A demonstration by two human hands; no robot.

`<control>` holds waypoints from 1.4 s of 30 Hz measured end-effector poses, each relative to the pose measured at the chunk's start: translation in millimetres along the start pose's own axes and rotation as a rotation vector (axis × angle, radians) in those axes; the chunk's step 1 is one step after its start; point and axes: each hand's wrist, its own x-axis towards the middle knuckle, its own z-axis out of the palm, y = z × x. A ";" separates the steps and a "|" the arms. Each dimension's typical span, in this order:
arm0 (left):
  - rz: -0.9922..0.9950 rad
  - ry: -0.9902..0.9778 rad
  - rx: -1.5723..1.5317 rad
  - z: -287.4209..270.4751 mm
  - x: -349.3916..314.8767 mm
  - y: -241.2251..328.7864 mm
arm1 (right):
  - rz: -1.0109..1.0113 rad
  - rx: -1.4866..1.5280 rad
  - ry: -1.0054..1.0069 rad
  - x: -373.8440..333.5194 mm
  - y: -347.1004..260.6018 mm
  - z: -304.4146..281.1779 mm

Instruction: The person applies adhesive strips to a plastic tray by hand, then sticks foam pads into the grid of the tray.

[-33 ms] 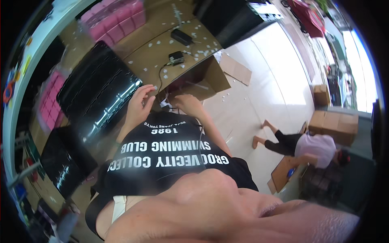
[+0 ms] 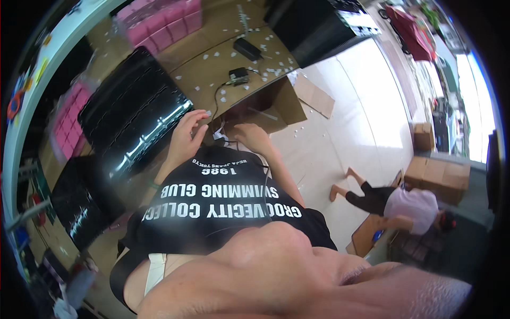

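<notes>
My left hand [image 2: 187, 137] is beside the right end of a glossy black wrapped block [image 2: 135, 109]. Its fingers are stretched out with the thumb apart, and a small whitish bit [image 2: 208, 113] shows at a fingertip. My right hand [image 2: 255, 138] is just in front of an open cardboard box [image 2: 294, 106], fingers loosely bent and thumb apart. Between the hands, close to my black shirt, lies a crumpled white piece [image 2: 218, 135] with something dark beside it, too small to name. A thin black cable [image 2: 215, 98] runs from a small black adapter-like unit [image 2: 239, 75] toward it.
White scraps [image 2: 223, 99] and a black power brick [image 2: 247, 49] lie on the cardboard-brown surface. Pink wrapped blocks [image 2: 164, 26] and a large black box [image 2: 313, 32] stand behind. A cardboard sheet [image 2: 315, 95] lies on the floor; another person [image 2: 411, 210] bends near cartons [image 2: 438, 178].
The whole view has shifted slightly, with the surface and boxes a little further right. My hands keep nearly the same pose.
</notes>
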 end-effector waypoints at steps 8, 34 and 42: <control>-0.137 0.287 0.004 -9.5 -42.8 -7.5 | -0.248 0.101 0.072 45.2 -1.3 -14.8; -0.190 0.871 0.386 -198.1 -48.9 -67.8 | -0.087 0.203 0.114 153.2 -103.7 -21.9; -0.379 1.003 0.420 -281.9 -74.1 -110.7 | 0.001 0.233 0.198 141.3 -99.2 -41.5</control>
